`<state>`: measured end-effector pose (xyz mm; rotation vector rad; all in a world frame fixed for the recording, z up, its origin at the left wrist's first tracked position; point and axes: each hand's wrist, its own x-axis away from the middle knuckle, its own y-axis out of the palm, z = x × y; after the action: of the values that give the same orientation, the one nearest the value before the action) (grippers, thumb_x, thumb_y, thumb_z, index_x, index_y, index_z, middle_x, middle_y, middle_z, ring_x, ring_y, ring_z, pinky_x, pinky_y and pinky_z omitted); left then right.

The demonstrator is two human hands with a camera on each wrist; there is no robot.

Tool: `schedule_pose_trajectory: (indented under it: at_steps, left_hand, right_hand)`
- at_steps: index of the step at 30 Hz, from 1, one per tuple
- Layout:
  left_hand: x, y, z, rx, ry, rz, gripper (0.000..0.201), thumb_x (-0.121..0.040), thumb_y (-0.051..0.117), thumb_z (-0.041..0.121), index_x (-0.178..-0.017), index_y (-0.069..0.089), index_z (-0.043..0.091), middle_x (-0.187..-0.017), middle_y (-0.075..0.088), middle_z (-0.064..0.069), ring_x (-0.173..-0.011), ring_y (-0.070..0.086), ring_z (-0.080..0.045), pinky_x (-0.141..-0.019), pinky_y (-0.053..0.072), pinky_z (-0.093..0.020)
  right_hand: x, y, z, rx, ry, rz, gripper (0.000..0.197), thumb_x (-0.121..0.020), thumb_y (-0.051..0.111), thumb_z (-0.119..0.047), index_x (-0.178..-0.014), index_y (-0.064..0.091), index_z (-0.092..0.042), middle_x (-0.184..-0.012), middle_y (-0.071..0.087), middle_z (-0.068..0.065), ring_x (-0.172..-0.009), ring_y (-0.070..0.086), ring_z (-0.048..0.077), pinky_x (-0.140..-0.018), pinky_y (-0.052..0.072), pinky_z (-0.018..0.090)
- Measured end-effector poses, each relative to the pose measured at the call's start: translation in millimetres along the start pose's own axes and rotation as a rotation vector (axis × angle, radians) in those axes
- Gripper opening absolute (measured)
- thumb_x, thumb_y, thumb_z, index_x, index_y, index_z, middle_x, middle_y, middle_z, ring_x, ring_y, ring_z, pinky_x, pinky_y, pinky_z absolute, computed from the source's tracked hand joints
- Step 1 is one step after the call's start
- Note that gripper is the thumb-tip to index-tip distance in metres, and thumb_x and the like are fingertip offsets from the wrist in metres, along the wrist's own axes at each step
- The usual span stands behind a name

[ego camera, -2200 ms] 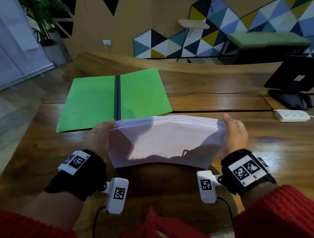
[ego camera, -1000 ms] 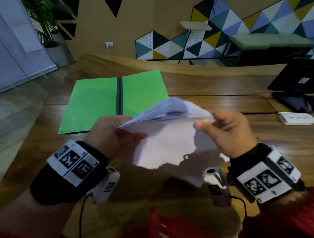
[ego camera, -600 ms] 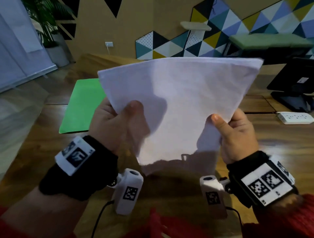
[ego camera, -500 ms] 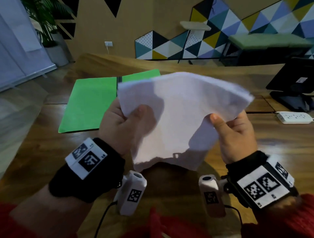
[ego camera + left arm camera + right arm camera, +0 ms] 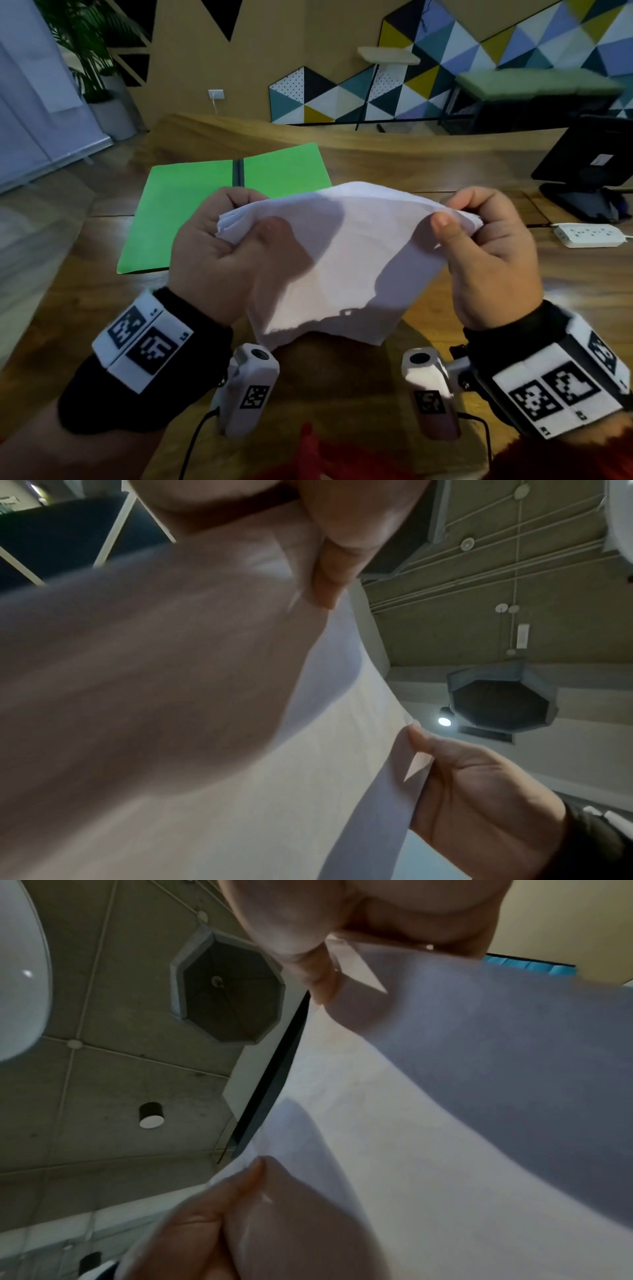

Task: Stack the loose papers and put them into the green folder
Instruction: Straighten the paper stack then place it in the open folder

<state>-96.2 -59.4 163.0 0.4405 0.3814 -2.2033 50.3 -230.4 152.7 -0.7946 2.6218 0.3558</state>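
I hold a stack of white papers (image 5: 342, 260) upright above the wooden table, its lower edge near the tabletop. My left hand (image 5: 219, 253) grips the stack's upper left corner, thumb in front. My right hand (image 5: 486, 253) pinches the upper right corner between thumb and curled fingers. The top of the stack bends away from me. The green folder (image 5: 185, 205) lies open and flat on the table beyond my left hand, its dark spine in the middle. In the left wrist view the papers (image 5: 342, 750) fill the frame, and the right wrist view shows the papers (image 5: 445, 1123) too.
A white power strip (image 5: 587, 234) lies on the table (image 5: 565, 294) at the right. Behind it stands a black monitor (image 5: 589, 164) on its stand. The table's far edge runs behind the folder.
The stack was lying across the table, then I turned it upright and raised it high. It has since dropped lower, and its top now curls away from me.
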Motion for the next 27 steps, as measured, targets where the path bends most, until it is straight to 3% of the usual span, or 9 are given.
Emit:
schedule_pose_trajectory:
  at_steps: [4, 8, 10, 12, 14, 16, 20, 24, 27]
  left_hand:
    - [0, -8, 2, 0.003, 0.063, 0.015, 0.01, -0.069, 0.062, 0.033, -0.076, 0.056, 0.029, -0.064, 0.065, 0.023, -0.058, 0.057, 0.003, -0.051, 0.042, -0.01]
    - [-5, -7, -7, 0.179, -0.115, 0.067, 0.02, -0.061, 0.063, 0.042, -0.071, 0.059, 0.026, -0.061, 0.063, 0.012, -0.058, 0.056, -0.008, -0.051, 0.043, -0.018]
    - [-8, -4, -11, 0.261, -0.219, 0.116, 0.027, -0.059, 0.06, 0.047, -0.07, 0.058, 0.022, -0.063, 0.06, 0.003, -0.064, 0.055, -0.02, -0.057, 0.041, -0.025]
    - [-11, 0, -10, 0.311, -0.302, 0.158, 0.021, -0.062, 0.06, 0.041, -0.068, 0.057, 0.021, -0.057, 0.06, 0.004, -0.058, 0.056, -0.016, -0.054, 0.043, -0.022]
    - [-13, 4, -9, 0.331, -0.359, 0.194, 0.011, -0.066, 0.054, 0.031, -0.062, 0.057, 0.021, -0.046, 0.058, 0.01, -0.046, 0.054, -0.005, -0.046, 0.041, -0.015]
    - [-16, 6, -8, 0.336, -0.397, 0.215, 0.015, -0.066, 0.051, 0.028, -0.054, 0.059, 0.023, -0.043, 0.057, 0.01, -0.044, 0.052, -0.004, -0.046, 0.04, -0.017]
    - [-17, 4, -9, 0.377, -0.394, 0.224, 0.014, -0.069, 0.05, 0.027, -0.058, 0.057, 0.021, -0.043, 0.057, 0.008, -0.043, 0.053, -0.005, -0.044, 0.04, -0.015]
    - [-15, 5, -9, 0.361, -0.391, 0.235, 0.018, -0.067, 0.05, 0.029, -0.054, 0.06, 0.022, -0.042, 0.056, 0.008, -0.041, 0.053, -0.004, -0.041, 0.038, -0.012]
    - [-17, 4, -10, 0.339, -0.372, 0.208, 0.024, -0.076, 0.05, 0.026, -0.054, 0.06, 0.022, -0.042, 0.056, 0.009, -0.041, 0.052, -0.003, -0.041, 0.038, -0.013]
  right_hand:
    - [-1, -1, -8, 0.014, -0.076, -0.043, 0.015, -0.079, 0.069, -0.022, -0.081, 0.059, -0.032, -0.066, 0.057, -0.016, -0.056, 0.046, -0.001, -0.053, 0.038, 0.012]
    - [-2, 2, -1, 0.068, 0.033, -0.125, 0.039, -0.063, 0.075, -0.044, -0.094, 0.051, -0.039, -0.079, 0.057, -0.016, -0.067, 0.052, 0.007, -0.06, 0.046, 0.02]
    - [-1, 4, 2, 0.08, 0.104, -0.112, 0.05, -0.055, 0.075, -0.057, -0.095, 0.05, -0.043, -0.074, 0.058, -0.01, -0.066, 0.05, 0.022, -0.06, 0.044, 0.029]
    - [0, 7, 0, 0.055, 0.146, -0.059, 0.053, -0.051, 0.076, -0.062, -0.092, 0.05, -0.042, -0.067, 0.052, 0.0, -0.063, 0.043, 0.024, -0.058, 0.039, 0.031]
    - [-2, 12, -1, 0.021, 0.187, 0.0, 0.045, -0.058, 0.076, -0.054, -0.089, 0.05, -0.035, -0.06, 0.047, 0.0, -0.058, 0.039, 0.021, -0.054, 0.035, 0.025]
    - [-5, 16, -1, -0.02, 0.23, 0.079, 0.025, -0.068, 0.065, -0.038, -0.083, 0.047, -0.027, -0.057, 0.05, -0.01, -0.055, 0.044, 0.01, -0.049, 0.036, 0.018]
    - [-9, 23, -1, 0.054, 0.247, 0.202, 0.014, -0.071, 0.055, -0.037, -0.073, 0.046, -0.027, -0.061, 0.046, -0.011, -0.064, 0.041, 0.01, -0.06, 0.032, 0.027]
    - [-13, 23, -2, 0.075, 0.257, 0.288, 0.007, -0.07, 0.046, -0.029, -0.064, 0.044, -0.026, -0.046, 0.043, -0.02, -0.053, 0.038, -0.001, -0.056, 0.029, 0.021]
    - [-14, 21, -1, 0.053, 0.269, 0.335, 0.012, -0.068, 0.044, -0.026, -0.057, 0.049, -0.028, -0.051, 0.044, -0.017, -0.062, 0.039, 0.009, -0.064, 0.028, 0.031]
